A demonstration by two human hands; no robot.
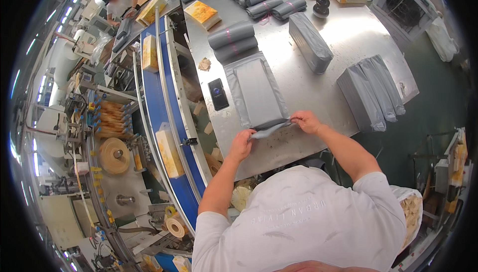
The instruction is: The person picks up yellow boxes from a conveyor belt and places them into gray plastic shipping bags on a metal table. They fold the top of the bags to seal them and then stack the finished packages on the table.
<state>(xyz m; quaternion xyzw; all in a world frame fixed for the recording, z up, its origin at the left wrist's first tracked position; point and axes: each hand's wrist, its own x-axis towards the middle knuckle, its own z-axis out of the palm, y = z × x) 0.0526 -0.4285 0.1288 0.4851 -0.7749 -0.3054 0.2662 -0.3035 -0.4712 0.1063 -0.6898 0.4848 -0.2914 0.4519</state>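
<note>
At the near edge of the steel table (348, 38), the person's left hand (242, 144) and right hand (305, 121) each pinch an end of the open flap of a grey plastic mailer bag (259, 95), fingers closed on the film, the flap drawn thin between them. The bag lies flat on the table, stretched tight over a box-shaped pack inside it, its long side running away from the person. Just to the left of it lies a black phone (218, 94), screen up, and a little farther back a crumpled scrap of paper (204, 64). Beyond the bag rest two rolled grey mailers (232, 40), with more rolls (266, 0) farther up the table. To the right, a wrapped grey parcel (309, 42) lies on its own, and near the table's right edge three more wrapped parcels (371, 93) lean against one another. Yellow cartons (201, 13) sit at the far end. Along the left runs a blue conveyor belt (167, 98) carrying yellow cartons, and at its far end another person (119, 3) bends over a machine.
</note>
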